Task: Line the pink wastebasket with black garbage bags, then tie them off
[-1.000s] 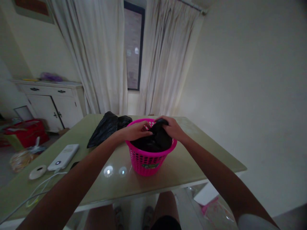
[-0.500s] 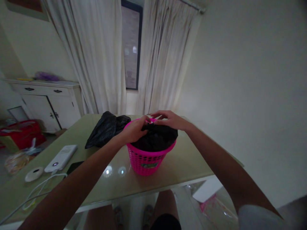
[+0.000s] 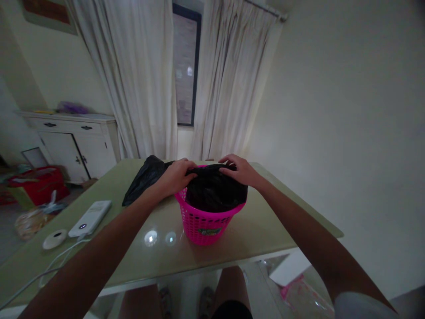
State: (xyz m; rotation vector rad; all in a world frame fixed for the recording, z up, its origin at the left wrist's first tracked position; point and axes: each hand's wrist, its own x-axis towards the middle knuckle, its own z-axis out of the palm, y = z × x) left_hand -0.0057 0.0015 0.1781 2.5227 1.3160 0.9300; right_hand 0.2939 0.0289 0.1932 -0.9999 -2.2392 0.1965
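Pale counter (image 3: 252, 230) carries a pink basket (image 3: 204, 221). I see my left hand (image 3: 172, 177) at ten o'clock and right hand (image 3: 241, 170) at two o'clock, each grip closed on the black bag (image 3: 215, 192) lining it.

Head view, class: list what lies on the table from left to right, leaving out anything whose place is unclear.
White round disc → white power bank → spare black bag → left hand → pink basket lined with a black bag → right hand.
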